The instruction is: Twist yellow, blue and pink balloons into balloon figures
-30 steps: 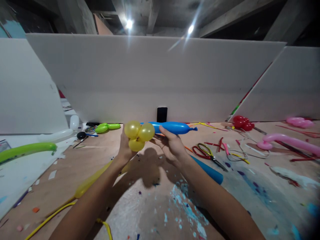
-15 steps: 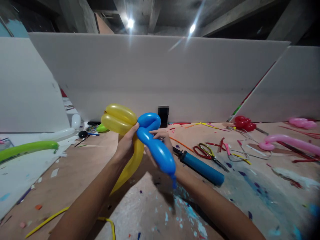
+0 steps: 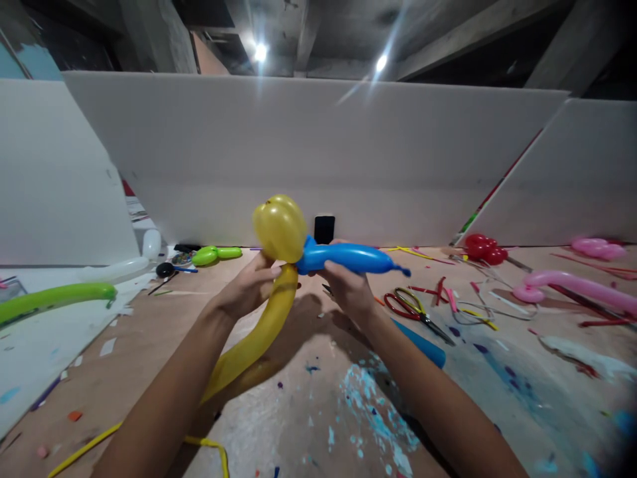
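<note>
Above a paint-spattered desk, a person's left hand grips the yellow balloon just below its rounded cluster, now swung upright from its sideways lean half a second ago. Immediately right of the yellow balloon, the right hand holds the blue balloon, drooping then, now nearly level with its knot outward; the two appear joined at the twist. Farther right of the yellow balloon lie a pump and scissors; behind it stands a white panel.
</note>
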{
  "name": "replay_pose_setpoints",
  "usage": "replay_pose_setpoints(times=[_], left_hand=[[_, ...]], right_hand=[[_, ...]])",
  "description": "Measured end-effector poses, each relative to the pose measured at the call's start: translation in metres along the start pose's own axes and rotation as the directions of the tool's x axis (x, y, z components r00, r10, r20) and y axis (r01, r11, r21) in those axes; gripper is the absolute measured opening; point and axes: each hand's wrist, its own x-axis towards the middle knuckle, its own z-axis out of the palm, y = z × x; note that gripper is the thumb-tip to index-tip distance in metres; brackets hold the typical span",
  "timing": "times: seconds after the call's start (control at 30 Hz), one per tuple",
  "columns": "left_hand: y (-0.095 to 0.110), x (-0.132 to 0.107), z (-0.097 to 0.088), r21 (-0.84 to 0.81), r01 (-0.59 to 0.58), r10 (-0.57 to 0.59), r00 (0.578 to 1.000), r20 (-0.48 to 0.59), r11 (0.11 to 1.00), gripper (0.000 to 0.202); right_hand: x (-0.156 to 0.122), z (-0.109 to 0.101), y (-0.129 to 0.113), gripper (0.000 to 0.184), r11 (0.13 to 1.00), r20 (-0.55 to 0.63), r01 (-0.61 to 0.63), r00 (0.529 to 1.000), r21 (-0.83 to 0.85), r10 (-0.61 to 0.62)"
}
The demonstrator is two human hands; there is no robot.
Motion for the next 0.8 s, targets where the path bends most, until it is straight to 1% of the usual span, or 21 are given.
replay_pose_setpoints(times=[0.03,0.07,0.13,0.17,0.23,0.3,0.37,0.4,0.43,0.5,0.57,0.6,0.63,0.67,0.7,0.73,0.77,0.8], left_hand=[[-0.001,0.0,-0.003,-0.02,0.028,-0.029,1.0,-0.003,0.999,0.048],[-0.003,0.001,-0.006,-0.04,0.053,-0.053,0.998,-0.015,0.998,0.048],[-0.01,0.003,-0.01,-0.074,0.104,-0.107,0.994,-0.028,0.992,0.054],[-0.013,0.005,-0.012,-0.085,0.144,-0.146,0.989,-0.015,0.986,0.059],[-0.019,0.007,-0.013,-0.101,0.221,-0.221,0.975,0.013,0.97,0.066],[-0.02,0.007,-0.012,-0.113,0.25,-0.253,0.968,-0.005,0.961,0.065],[-0.016,0.006,-0.008,-0.112,0.22,-0.229,0.971,-0.07,0.969,0.059],[-0.013,0.004,-0.005,-0.097,0.184,-0.194,0.974,-0.115,0.978,0.057],[-0.009,0.003,-0.002,-0.067,0.137,-0.146,0.976,-0.164,0.988,0.058],[-0.001,0.002,0.004,0.029,0.016,-0.007,0.963,-0.269,0.999,0.065],[0.005,0.004,0.007,0.15,-0.115,0.161,0.923,-0.349,0.982,0.073],[0.007,0.008,0.006,0.219,-0.181,0.255,0.89,-0.379,0.959,0.077],[0.008,0.012,0.005,0.301,-0.24,0.352,0.843,-0.406,0.923,0.08],[0.008,0.017,0.002,0.393,-0.286,0.449,0.785,-0.426,0.874,0.082],[0.007,0.023,-0.001,0.497,-0.308,0.539,0.721,-0.434,0.811,0.085],[0.007,0.029,-0.005,0.598,-0.3,0.613,0.663,-0.429,0.743,0.089],[0.007,0.034,-0.008,0.675,-0.287,0.664,0.63,-0.401,0.68,0.093],[0.006,0.038,-0.012,0.732,-0.269,0.696,0.616,-0.368,0.625,0.096]], right_hand=[[0.002,-0.002,-0.002,0.019,0.995,0.016,-0.069,0.998,0.077,0.068],[0.004,-0.003,-0.003,0.017,0.984,0.041,-0.114,0.993,0.138,0.109],[0.005,-0.005,-0.001,0.015,0.958,0.097,-0.185,0.981,0.221,0.167],[0.005,-0.006,0.001,0.015,0.944,0.131,-0.218,0.973,0.247,0.19],[0.004,-0.007,0.007,0.017,0.925,0.222,-0.28,0.948,0.256,0.226],[0.004,-0.007,0.012,0.022,0.923,0.294,-0.318,0.923,0.215,0.25],[0.004,-0.006,0.014,0.026,0.94,0.314,-0.301,0.918,0.161,0.241],[0.003,-0.005,0.014,0.027,0.954,0.307,-0.267,0.927,0.133,0.216],[0.002,-0.003,0.013,0.028,0.972,0.289,-0.212,0.941,0.104,0.175],[-0.002,0.001,0.009,0.029,0.999,0.223,-0.044,0.974,0.015,0.04],[-0.009,0.007,0.009,0.033,0.983,0.167,0.136,0.979,-0.122,-0.114],[-0.012,0.01,0.011,0.035,0.961,0.154,0.207,0.972,-0.184,-0.18],[-0.015,0.012,0.015,0.036,0.937,0.147,0.265,0.961,-0.229,-0.236],[-0.017,0.015,0.021,0.037,0.919,0.148,0.304,0.95,-0.253,-0.273],[-0.018,0.016,0.028,0.035,0.907,0.143,0.337,0.94,-0.254,-0.309],[-0.019,0.018,0.035,0.033,0.895,0.133,0.367,0.93,-0.252,-0.343],[-0.019,0.019,0.041,0.032,0.886,0.133,0.381,0.924,-0.265,-0.358],[-0.019,0.019,0.046,0.031,0.876,0.121,0.395,0.919,-0.276,-0.376]])
